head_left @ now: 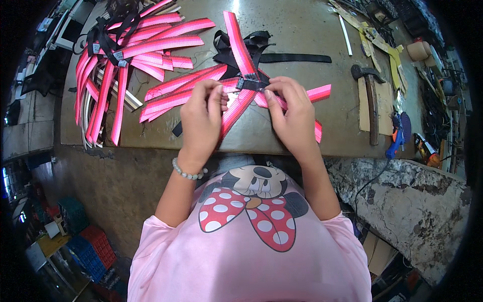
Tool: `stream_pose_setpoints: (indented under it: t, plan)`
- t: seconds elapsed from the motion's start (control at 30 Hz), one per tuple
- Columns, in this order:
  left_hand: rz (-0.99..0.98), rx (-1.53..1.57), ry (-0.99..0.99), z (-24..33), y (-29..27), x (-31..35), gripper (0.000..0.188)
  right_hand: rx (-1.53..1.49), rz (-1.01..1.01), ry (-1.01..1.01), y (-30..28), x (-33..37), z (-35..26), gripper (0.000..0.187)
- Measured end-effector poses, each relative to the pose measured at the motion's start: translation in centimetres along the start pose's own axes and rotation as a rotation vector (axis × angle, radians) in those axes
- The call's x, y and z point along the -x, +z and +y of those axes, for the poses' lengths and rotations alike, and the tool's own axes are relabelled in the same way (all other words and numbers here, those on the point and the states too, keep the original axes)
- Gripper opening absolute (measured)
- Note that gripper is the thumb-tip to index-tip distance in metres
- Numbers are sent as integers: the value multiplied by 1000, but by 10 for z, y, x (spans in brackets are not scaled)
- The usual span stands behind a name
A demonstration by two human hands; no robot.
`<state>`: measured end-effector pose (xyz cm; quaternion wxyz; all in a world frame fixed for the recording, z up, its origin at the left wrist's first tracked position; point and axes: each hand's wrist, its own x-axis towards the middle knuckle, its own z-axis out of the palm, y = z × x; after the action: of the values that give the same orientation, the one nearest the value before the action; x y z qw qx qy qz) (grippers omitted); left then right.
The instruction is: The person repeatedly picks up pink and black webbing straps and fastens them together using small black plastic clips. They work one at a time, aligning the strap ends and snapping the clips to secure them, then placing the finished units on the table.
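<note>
Pink-and-red striped webbing straps [238, 45] lie crossed on the table in front of me. A short black webbing loop [251, 83] with a small label sits across them. My right hand [293, 115] pinches the right end of this black loop between thumb and fingers. My left hand [202, 113], a beaded bracelet at its wrist, is closed just left of the loop, its fingertips curled together. Whatever it grips, if anything, is too small to make out. More black webbing [294, 58] lies behind the crossed straps.
A large bundle of pink striped straps [156, 35] with black loops covers the table's left side. To the right are a hammer [371, 100] on cardboard, a blue glue gun [397, 135] with a cord, a white stick [345, 35] and yellow strips [392, 53].
</note>
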<state>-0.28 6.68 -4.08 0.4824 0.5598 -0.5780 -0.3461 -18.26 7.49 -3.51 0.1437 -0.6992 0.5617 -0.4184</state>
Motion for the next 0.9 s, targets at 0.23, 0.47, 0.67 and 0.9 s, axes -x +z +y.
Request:
stream_pose_setpoints:
  t: [0.23,0.47,0.67,0.9]
  plan:
    - [-27,-186,71,4,-9,-3,16,-157,30,18,8,-2,-17,9]
    - [-148,-306,196,12,6,-4,15,-133,-32,19,15,-6,-14,10]
    - [-143,-304,232,6,4,-6,13,42,-41,-67,18,-5,-14,13]
    - [-115,-296,273,1,5,-7,12,226,-50,-90,23,-3,-23,12]
